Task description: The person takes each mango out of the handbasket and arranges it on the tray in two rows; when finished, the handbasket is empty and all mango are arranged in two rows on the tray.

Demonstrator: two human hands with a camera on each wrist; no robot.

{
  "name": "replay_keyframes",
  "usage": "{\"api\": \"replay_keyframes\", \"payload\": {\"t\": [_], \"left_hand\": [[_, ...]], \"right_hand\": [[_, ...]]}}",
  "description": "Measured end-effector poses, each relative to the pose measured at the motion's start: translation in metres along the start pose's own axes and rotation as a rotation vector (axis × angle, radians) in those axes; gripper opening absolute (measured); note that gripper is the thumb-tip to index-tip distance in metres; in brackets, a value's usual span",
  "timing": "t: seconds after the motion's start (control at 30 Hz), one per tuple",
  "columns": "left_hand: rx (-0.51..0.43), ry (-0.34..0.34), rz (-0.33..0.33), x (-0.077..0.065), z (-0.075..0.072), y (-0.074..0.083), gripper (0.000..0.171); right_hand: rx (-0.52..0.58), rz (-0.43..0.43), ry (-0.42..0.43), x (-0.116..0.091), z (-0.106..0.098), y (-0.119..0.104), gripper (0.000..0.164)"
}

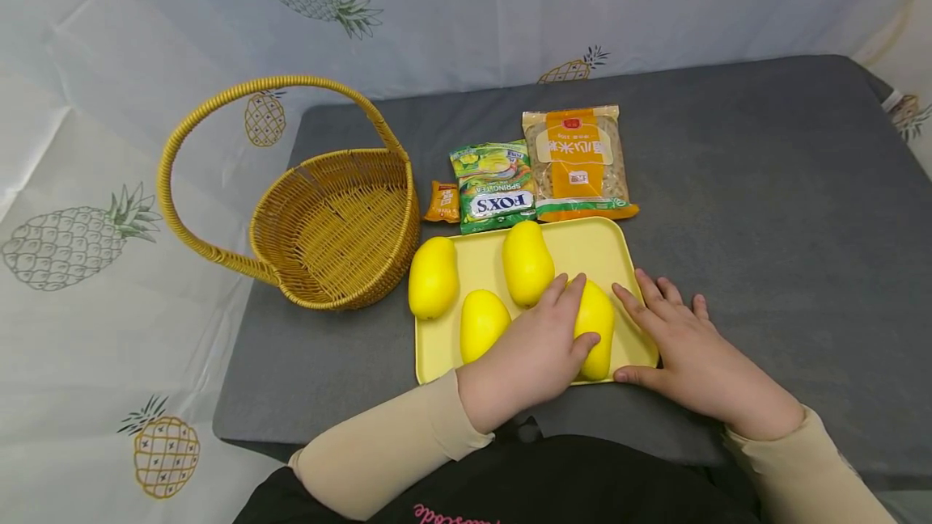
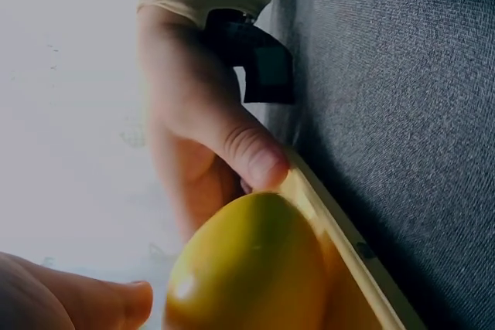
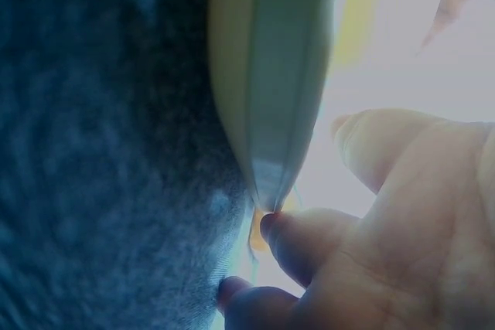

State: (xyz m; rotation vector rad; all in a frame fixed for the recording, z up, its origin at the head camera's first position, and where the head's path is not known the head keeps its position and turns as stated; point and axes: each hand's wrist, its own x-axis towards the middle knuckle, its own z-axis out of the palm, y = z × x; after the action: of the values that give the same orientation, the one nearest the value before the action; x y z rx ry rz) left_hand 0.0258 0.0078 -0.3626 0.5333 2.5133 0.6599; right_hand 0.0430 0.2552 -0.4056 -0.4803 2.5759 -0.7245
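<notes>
Several yellow mangoes lie on a pale yellow tray (image 1: 440,356). My left hand (image 1: 535,346) reaches over the rightmost mango (image 1: 599,326), fingers along its left side and thumb above it. In the left wrist view a small gap shows between the thumb (image 2: 116,304) and that mango (image 2: 255,268). Spread fingers of my right hand (image 1: 692,358) rest at the tray's right end, thumb at the near corner. The right wrist view has its fingertips right at the tray's edge (image 3: 286,75). Other mangoes sit at the left (image 1: 434,277), near middle (image 1: 484,323) and far middle (image 1: 527,261).
A wicker basket (image 1: 404,245) with a tall arched handle stands left of the tray. Behind the tray lie a small orange packet (image 1: 442,202), a green FOX'S candy bag (image 1: 497,184) and a larger orange-and-clear food bag (image 1: 578,164). Grey cloth covers the table (image 1: 772,209).
</notes>
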Motion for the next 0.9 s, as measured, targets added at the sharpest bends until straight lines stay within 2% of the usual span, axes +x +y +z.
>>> {"api": "replay_keyframes", "payload": {"t": [0.37,0.57,0.77,0.9], "left_hand": [[0.065,-0.012,-0.002,-0.011,-0.010,0.001,0.080],[0.009,-0.044,-0.014,-0.020,-0.019,0.000,0.078],[-0.020,-0.058,0.018,-0.038,-0.039,-0.010,0.083],[-0.046,-0.069,0.045,-0.051,-0.056,-0.023,0.087]], "right_hand": [[-0.012,0.003,0.008,-0.001,-0.001,0.001,0.117],[-0.017,0.000,0.011,-0.002,-0.002,0.001,0.116],[-0.008,0.000,0.007,0.000,-0.003,-0.001,0.115],[0.004,0.001,0.000,-0.001,-0.003,-0.001,0.115]]}}
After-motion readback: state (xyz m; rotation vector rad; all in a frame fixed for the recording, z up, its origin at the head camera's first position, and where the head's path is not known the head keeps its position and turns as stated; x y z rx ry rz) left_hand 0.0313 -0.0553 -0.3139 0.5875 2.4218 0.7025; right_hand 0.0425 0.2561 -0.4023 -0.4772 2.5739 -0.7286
